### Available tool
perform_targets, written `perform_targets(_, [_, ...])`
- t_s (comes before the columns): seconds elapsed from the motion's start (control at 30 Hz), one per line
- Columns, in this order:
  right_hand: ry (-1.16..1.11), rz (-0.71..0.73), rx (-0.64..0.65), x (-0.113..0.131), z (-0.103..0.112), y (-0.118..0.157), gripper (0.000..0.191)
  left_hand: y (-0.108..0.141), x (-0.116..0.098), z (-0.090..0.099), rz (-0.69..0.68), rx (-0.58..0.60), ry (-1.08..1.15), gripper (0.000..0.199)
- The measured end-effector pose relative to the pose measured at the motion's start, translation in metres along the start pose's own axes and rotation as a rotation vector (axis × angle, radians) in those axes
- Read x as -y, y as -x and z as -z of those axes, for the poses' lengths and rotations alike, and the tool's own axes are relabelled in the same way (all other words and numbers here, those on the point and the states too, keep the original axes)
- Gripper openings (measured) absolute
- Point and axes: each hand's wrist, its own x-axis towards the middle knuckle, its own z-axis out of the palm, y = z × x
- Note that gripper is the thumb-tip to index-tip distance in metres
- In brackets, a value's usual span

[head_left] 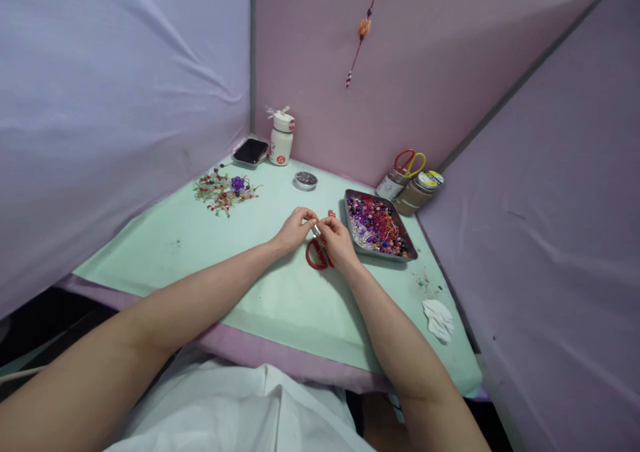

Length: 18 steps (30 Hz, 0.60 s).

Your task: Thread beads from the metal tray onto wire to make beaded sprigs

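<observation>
My left hand (295,231) and my right hand (336,239) meet over the middle of the table, fingertips nearly touching. Both are closed in a pinch; whatever sits between the fingers is too small to make out. Beneath them lies a pair of red-handled scissors (313,257), partly covered by my right hand. A bit of shiny metal shows between the hands, perhaps the blades. Just beyond my right fingers is a small red item (331,214), mostly hidden. Right of that hand stands a metal tray (411,257) of purple, red, clear and orange beads with red threads.
At the left lies a pile of beaded strings (220,192). Along the back are a phone (251,151), a white bottle (281,147) and a round container (305,181). Jars (413,195) with scissors stand back right; a crumpled white tissue (439,320) lies front right. A beaded cord (365,28) hangs behind.
</observation>
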Motion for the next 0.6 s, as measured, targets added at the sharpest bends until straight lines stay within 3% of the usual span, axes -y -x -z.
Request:
perform_targets(0.3, [0.023, -0.082, -0.074, 0.0081, 0.0039, 0.0012, 0.025, 0.0002, -0.0009, 0.0019, -0.037, 0.001, 0.012, 0.006])
perform_targets(0.6, [0.016, 0.041, -0.003, 0.0025, 0.0047, 0.0007, 0.024, 0.0010, -0.0029, 0.0022, -0.041, 0.011, 0.000, 0.005])
